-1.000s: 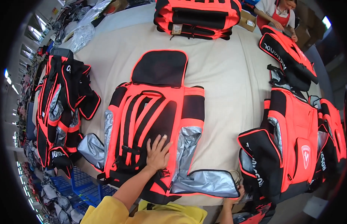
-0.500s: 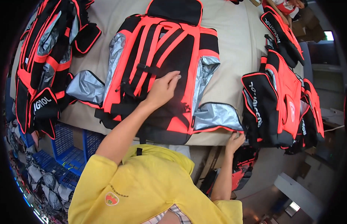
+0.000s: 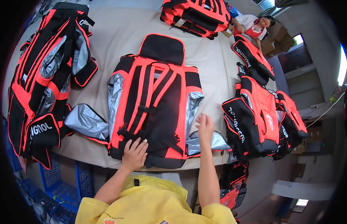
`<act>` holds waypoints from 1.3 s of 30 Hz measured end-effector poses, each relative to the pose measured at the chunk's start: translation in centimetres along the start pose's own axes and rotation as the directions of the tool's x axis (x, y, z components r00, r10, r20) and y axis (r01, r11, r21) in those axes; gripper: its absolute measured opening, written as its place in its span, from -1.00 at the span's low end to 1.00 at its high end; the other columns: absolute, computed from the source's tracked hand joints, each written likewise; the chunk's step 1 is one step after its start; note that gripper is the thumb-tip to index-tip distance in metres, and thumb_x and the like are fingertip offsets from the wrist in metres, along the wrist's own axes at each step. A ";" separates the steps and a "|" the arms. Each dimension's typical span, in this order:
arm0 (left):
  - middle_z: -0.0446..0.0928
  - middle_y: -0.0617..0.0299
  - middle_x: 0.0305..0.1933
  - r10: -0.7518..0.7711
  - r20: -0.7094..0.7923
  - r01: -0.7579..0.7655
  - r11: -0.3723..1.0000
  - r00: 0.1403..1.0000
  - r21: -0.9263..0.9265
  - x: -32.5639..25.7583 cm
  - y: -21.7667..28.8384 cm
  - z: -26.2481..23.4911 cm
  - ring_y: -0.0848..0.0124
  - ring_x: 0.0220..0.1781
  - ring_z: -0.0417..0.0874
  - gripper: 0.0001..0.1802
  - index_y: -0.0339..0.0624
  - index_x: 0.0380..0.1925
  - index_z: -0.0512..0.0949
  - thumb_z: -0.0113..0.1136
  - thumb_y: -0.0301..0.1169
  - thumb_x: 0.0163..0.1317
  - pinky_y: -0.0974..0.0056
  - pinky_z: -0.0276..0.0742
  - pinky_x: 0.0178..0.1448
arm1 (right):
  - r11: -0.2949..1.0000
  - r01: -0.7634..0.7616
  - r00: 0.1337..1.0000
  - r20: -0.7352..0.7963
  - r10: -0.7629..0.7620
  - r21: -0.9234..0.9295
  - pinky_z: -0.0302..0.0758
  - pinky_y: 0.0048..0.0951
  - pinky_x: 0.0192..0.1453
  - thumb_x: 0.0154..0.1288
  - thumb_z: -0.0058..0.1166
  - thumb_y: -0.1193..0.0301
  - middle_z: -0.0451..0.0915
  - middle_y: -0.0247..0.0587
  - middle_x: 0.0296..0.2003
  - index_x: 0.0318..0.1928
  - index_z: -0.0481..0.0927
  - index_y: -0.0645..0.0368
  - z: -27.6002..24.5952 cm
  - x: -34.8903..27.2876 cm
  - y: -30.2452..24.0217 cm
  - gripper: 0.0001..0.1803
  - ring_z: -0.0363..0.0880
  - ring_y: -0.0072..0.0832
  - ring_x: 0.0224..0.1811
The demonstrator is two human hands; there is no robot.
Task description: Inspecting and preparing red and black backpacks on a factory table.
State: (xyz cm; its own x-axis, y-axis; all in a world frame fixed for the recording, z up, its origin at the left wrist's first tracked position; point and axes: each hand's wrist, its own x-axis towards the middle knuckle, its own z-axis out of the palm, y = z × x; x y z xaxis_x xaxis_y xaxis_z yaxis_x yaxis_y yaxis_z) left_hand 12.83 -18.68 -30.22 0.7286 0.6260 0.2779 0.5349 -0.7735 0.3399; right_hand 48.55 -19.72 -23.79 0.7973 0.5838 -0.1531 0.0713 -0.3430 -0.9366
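Black-and-coral backpack [image 3: 167,119] flat on the table [image 3: 214,74], long axis stretching away beyond both hands! Left hand [image 3: 134,154] nearer, spread on its bottom end; right hand [image 3: 205,128], loose, seemingly empty, beside its right edge.

White capitals [image 3: 41,128] cross black bag flaps [image 3: 46,141]. A pale emblem [image 3: 269,122] marks one coral pocket [image 3: 269,134], tiny print [image 3: 113,217] the yellow shirt [image 3: 151,199].

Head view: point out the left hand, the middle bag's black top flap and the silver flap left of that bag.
Left hand [image 3: 134,155], head view: back of the hand.
Black top flap [image 3: 162,49], head view: centre panel.
Silver flap [image 3: 86,122], head view: middle of its face.
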 end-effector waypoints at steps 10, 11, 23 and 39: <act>0.65 0.26 0.33 0.023 0.049 -0.024 0.999 0.999 0.030 -0.9 -1.1 1.8 0.16 0.59 0.45 -0.50 -0.07 0.23 0.68 0.20 -0.14 0.36 -0.19 0.05 0.63 | 0.966 -0.180 0.979 -0.125 0.159 -0.186 0.60 -0.09 -0.03 0.54 0.19 -0.07 0.75 0.11 -0.13 0.07 0.69 0.52 10.7 14.6 10.3 -0.28 0.71 -0.20 -0.13; 0.65 0.27 0.30 -0.005 0.048 0.002 0.999 0.999 0.049 -1.9 -0.8 1.7 0.16 0.60 0.45 -0.50 -0.07 0.24 0.68 0.20 -0.14 0.36 -0.19 0.05 0.63 | 0.952 -0.254 0.967 -0.013 0.256 -0.171 0.60 -0.07 0.10 0.52 0.18 -0.07 0.76 0.27 0.02 0.09 0.70 0.51 11.2 13.9 10.2 -0.28 0.77 -0.10 0.07; 0.68 0.21 0.23 -0.088 -0.093 0.056 0.953 0.992 -0.298 -0.1 -1.0 -1.7 0.15 0.49 0.57 -0.61 -0.22 0.11 0.71 0.32 -0.49 0.26 -0.17 0.29 0.62 | 0.811 0.374 0.917 0.308 -0.252 -0.450 0.53 -0.15 0.32 0.60 0.17 0.18 0.68 0.17 0.13 0.31 0.50 0.42 4.2 3.3 2.2 -0.44 0.67 -0.05 0.19; 0.32 -0.07 0.60 0.099 0.215 -0.147 0.965 0.972 0.218 -1.0 -1.0 -4.7 -0.10 0.65 0.28 -0.22 0.13 0.48 0.47 0.38 -0.26 0.17 -0.23 0.14 0.69 | 0.796 0.262 0.953 0.274 -0.125 -0.546 0.46 -0.04 0.45 0.32 0.51 0.31 0.46 0.19 0.36 0.44 0.37 0.31 -10.0 -22.6 6.6 -0.19 0.47 0.12 0.37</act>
State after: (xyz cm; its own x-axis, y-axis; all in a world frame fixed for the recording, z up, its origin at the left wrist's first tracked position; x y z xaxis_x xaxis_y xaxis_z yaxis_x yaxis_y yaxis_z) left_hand 9.57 -18.01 -26.62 0.8528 0.5103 0.1110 0.5025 -0.8597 0.0917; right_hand 37.02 -42.56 -23.34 0.5868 0.8015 -0.1153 0.5928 -0.5222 -0.6131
